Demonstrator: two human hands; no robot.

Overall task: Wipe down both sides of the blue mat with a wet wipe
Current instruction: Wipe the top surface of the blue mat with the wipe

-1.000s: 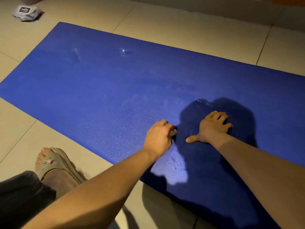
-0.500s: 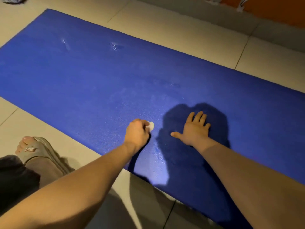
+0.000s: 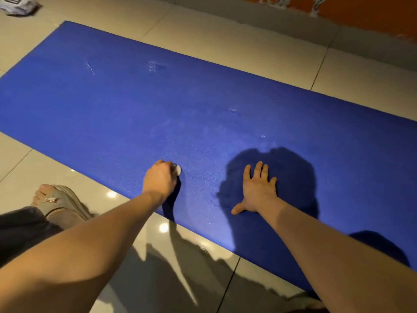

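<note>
Sandalled foot [image 3: 56, 199] rests on the tiled floor [image 3: 225, 41] at 8 o'clock. Left hand [image 3: 161, 179], fingers curled, pinches a bunched wet wipe [image 3: 178, 170] against the blue mat [image 3: 135, 114] near its front edge. Right hand [image 3: 257, 188], at 3 o'clock of it, lies flat with fingers spread, pinning the mat. Mat lies unrolled on the floor. Judged step: wiping the upper side. Next move calls for strokes toward 12 o'clock, later a flip. Wipes pack [image 3: 18, 5] sits at 11 o'clock.
</note>
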